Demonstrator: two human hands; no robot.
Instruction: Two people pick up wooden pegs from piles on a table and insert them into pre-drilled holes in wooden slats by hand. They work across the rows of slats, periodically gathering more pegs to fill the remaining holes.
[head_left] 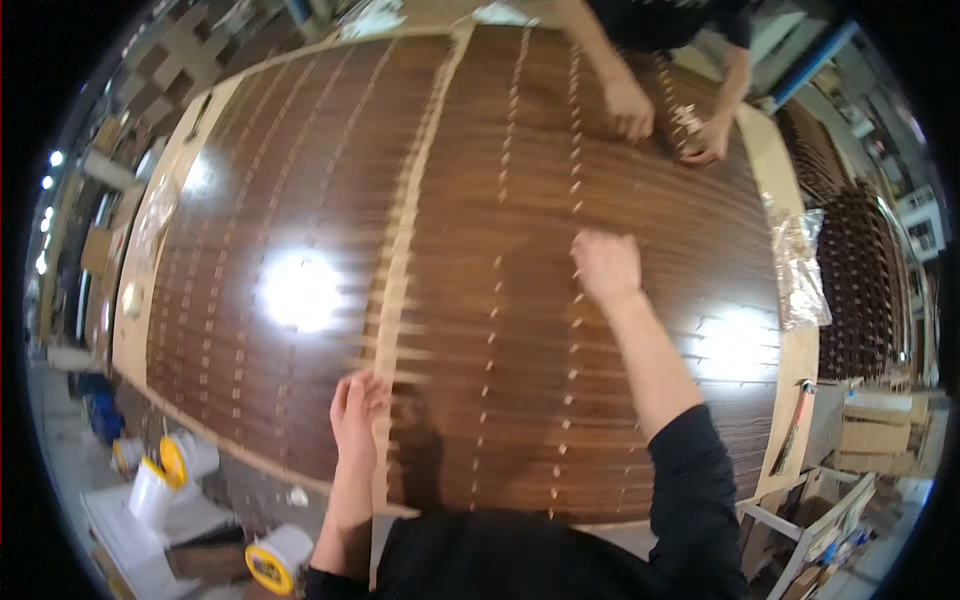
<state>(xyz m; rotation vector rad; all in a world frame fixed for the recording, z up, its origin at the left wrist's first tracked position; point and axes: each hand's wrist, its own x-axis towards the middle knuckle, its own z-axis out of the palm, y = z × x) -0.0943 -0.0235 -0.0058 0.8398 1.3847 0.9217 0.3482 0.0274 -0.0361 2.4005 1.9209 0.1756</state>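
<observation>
A wide dark brown wood-grain panel (pixel 480 225) lies before me, set with long rows of small light pieces (pixel 492 312). My right hand (pixel 607 265) is over one such row right of the middle, its fingers pinched together at the row; whatever is between them is too small to make out. Lower and to the left, my left hand (pixel 358 402) hovers by the pale strip (pixel 400 250) that divides the panel. Its fingers are curled in, hiding what they may hold. Across the table, another person's hands (pixel 628 108) work near a further row of light pieces.
A hammer (pixel 794 425) lies on the right border, below clear plastic wrap (pixel 800 270). White buckets with yellow rims (pixel 270 565) stand at the lower left. Dark stacked slats (pixel 860 280) are beyond the right edge. A dark tool (pixel 200 115) rests on the far left border.
</observation>
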